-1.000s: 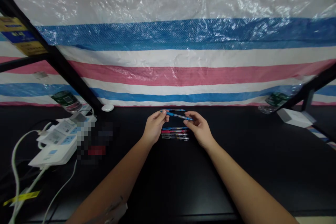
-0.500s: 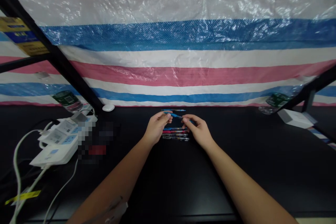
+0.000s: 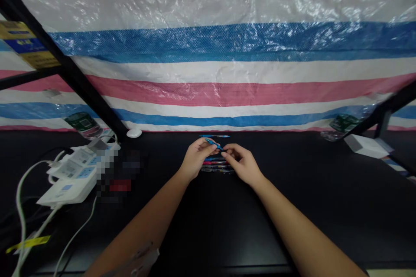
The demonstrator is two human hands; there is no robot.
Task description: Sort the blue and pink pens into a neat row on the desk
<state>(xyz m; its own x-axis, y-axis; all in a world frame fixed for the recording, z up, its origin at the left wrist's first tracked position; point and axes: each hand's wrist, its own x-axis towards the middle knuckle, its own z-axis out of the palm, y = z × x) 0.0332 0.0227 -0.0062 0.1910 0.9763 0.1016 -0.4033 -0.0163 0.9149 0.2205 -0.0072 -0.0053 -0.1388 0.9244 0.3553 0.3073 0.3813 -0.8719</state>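
A blue pen [image 3: 212, 143] is pinched in my left hand [image 3: 196, 156], tilted with its right end lower. My right hand [image 3: 242, 163] is closed, thumb and forefinger together at that lower end; its fingertips hide the pen's tip. Below the hands, several pens lie side by side on the black table, among them a pink-red pen [image 3: 208, 162] and a dark pen [image 3: 212, 170]. My hands partly cover the ends of this row. Another blue pen [image 3: 214, 136] lies behind my hands, near the table's back edge.
A white power strip [image 3: 69, 188] with plugs and cables occupies the left of the black table [image 3: 227, 233]. Plastic bottles stand at the left [image 3: 82, 124] and right [image 3: 344, 124]. A white box [image 3: 367, 146] and a small white oval object [image 3: 134, 133] sit near the back. Striped sheeting hangs behind.
My hands have come closer together. The held blue pen has shifted slightly right and tilts more. A blue part seen in my right hand earlier no longer shows.
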